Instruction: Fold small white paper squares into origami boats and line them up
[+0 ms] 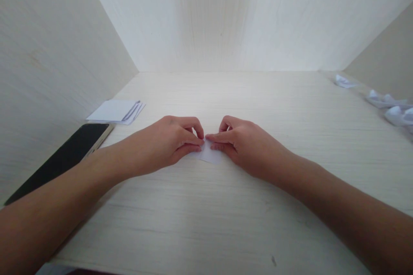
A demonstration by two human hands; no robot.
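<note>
Likely light and crease-prone, the white paper (210, 154) suits edge holds at ten and two o'clock, where the left hand's (176, 139) and right hand's (241, 139) fingers pinch it.

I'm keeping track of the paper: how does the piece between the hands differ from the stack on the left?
The paper piece is held by the left hand and right hand; the paper stack lies untouched. The paper piece looks smaller, though partly covered; the paper stack is larger and layered. Both are white.
</note>
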